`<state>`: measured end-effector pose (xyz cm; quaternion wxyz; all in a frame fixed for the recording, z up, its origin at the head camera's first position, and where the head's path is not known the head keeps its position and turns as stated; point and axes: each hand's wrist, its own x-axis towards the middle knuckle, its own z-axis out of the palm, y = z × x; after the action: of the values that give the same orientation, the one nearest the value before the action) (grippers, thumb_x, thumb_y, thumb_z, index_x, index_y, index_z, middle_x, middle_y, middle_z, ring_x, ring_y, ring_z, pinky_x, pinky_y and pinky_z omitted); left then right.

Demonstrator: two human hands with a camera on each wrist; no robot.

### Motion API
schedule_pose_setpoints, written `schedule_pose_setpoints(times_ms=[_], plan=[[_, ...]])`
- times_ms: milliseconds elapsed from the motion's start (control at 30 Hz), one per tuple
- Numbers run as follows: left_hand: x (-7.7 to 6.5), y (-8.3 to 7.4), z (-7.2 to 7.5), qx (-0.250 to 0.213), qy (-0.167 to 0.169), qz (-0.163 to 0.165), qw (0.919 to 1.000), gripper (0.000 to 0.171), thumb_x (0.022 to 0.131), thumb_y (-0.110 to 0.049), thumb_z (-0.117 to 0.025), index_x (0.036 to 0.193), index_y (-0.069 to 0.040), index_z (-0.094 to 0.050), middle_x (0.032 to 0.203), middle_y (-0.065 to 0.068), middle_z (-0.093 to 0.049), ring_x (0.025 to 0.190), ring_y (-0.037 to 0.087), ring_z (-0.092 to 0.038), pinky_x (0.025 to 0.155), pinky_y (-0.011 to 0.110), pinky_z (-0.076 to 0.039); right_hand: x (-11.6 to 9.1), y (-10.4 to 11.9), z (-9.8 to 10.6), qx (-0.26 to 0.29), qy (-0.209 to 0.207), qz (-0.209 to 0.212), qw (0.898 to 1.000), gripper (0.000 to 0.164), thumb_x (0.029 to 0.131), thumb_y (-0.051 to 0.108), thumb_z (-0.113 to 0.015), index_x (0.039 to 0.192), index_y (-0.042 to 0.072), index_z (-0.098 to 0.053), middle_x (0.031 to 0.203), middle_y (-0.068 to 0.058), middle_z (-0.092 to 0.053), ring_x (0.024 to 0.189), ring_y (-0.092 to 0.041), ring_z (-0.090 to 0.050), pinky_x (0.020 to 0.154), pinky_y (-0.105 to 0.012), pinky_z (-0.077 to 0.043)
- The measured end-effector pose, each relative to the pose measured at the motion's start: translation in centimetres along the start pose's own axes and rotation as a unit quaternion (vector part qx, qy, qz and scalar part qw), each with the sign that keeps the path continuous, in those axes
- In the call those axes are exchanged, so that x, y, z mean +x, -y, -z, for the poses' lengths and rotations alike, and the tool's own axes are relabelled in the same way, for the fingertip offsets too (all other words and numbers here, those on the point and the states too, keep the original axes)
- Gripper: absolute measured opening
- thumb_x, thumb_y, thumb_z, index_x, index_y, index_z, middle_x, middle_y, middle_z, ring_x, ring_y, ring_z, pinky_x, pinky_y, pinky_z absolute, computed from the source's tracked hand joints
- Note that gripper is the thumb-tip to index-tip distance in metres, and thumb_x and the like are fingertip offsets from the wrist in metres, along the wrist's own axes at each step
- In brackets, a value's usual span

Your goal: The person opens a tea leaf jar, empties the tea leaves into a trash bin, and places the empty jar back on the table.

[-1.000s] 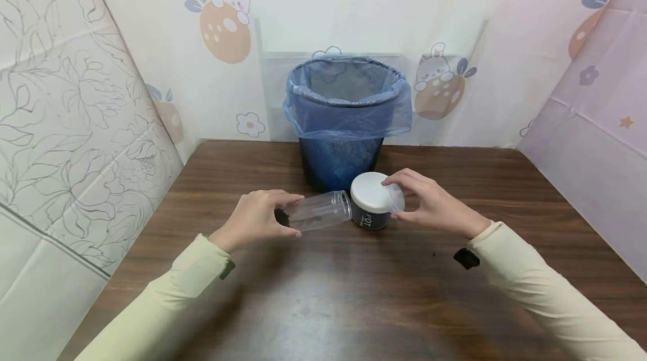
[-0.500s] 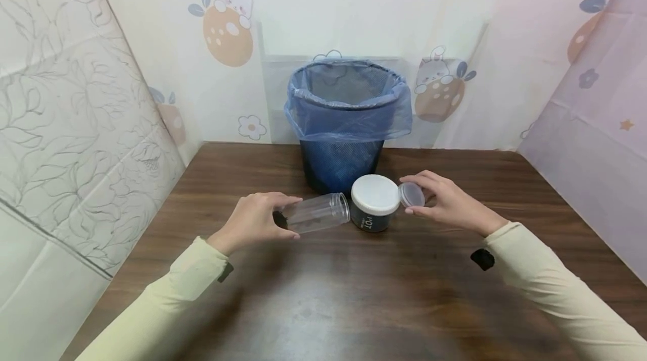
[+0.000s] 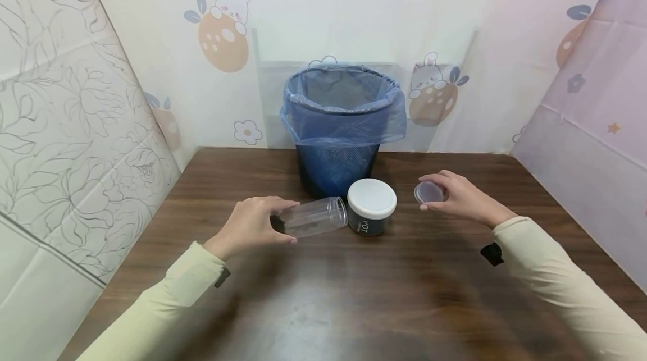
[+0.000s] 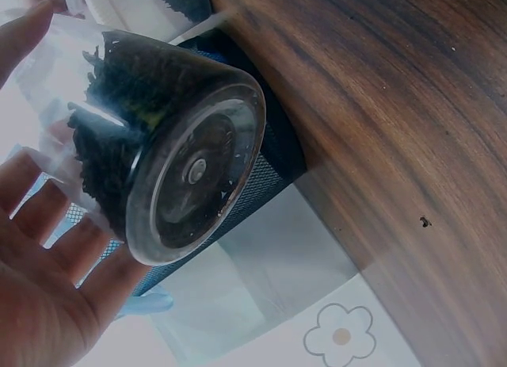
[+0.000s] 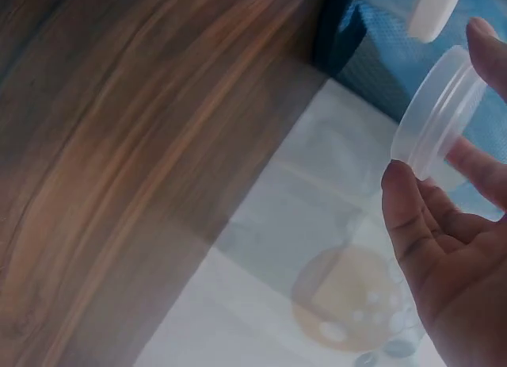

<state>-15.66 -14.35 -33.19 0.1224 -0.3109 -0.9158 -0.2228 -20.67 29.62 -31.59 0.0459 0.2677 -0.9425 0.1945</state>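
Observation:
My left hand [image 3: 253,223] grips a clear plastic jar [image 3: 315,218] tipped on its side, its open mouth pointing right. Dark, leaf-like dry bits [image 4: 119,129] are heaped at the jar's base end, seen best in the left wrist view. Between thumb and fingers, my right hand [image 3: 462,198] pinches a round translucent lid [image 3: 429,192] by its rim; the same lid [image 5: 436,109] shows edge-on in the right wrist view. A dark tub [image 3: 366,225] with a white cap [image 3: 372,197] stands between the hands, right beside the jar's mouth.
Behind the tub stands a mesh waste bin [image 3: 333,164] lined with a blue plastic bag [image 3: 349,125]. A small dark crumb [image 4: 425,222] lies on the brown wooden table [image 3: 323,293]. Patterned sheets [image 3: 323,7] hang along the back and sides.
My right hand has moved right with the lid, from in front of the tub's white cap to well clear of it. My left hand and the jar have hardly moved.

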Motion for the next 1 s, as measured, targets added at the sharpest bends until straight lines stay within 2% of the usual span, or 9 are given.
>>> schedule_pose_setpoints(times_ms=[367,600,867,1000], plan=[[-0.3,0.1,-0.1,0.000,0.004,0.018,0.9998,0.064,0.061,-0.043,-0.087,0.119,-0.021,-0.069,0.091,-0.008,-0.064,0.074,0.014,-0.055,0.065,0.033,-0.045,0.2,-2.9,-1.4,-0.003,0.043,-0.039,0.998,0.061,0.075,0.028,-0.082,0.121,-0.005,-0.058,0.099,-0.019,-0.054,0.078,-0.026,-0.055,0.061,-0.037,-0.047],[-0.3,0.1,-0.1,0.004,0.000,0.019,0.9998,0.064,0.060,-0.043,-0.087,0.118,-0.022,-0.069,0.086,-0.008,-0.062,0.072,0.013,-0.054,0.064,0.033,-0.044,0.2,-4.4,-2.6,-0.001,0.058,-0.035,0.998,0.061,0.074,0.028,-0.083,0.117,-0.008,-0.059,0.093,-0.019,-0.054,0.076,-0.026,-0.054,0.061,-0.037,-0.046],[-0.2,0.2,-0.2,0.012,-0.010,0.004,0.9999,0.066,0.058,-0.046,-0.087,0.118,-0.022,-0.069,0.086,-0.009,-0.063,0.072,0.011,-0.055,0.065,0.035,-0.047,0.1,-5.8,-3.6,-0.017,0.108,-0.054,0.993,0.064,0.078,0.033,-0.079,0.120,-0.010,-0.057,0.103,-0.022,-0.054,0.087,-0.031,-0.056,0.073,-0.047,-0.047],[-0.3,0.1,-0.2,0.009,-0.009,0.005,0.9999,0.066,0.058,-0.045,-0.088,0.118,-0.022,-0.069,0.086,-0.009,-0.063,0.073,0.011,-0.056,0.066,0.036,-0.047,0.1,-6.2,-3.9,-0.027,0.115,-0.051,0.992,0.066,0.078,0.035,-0.078,0.120,-0.011,-0.056,0.106,-0.025,-0.055,0.091,-0.034,-0.056,0.075,-0.050,-0.046]])
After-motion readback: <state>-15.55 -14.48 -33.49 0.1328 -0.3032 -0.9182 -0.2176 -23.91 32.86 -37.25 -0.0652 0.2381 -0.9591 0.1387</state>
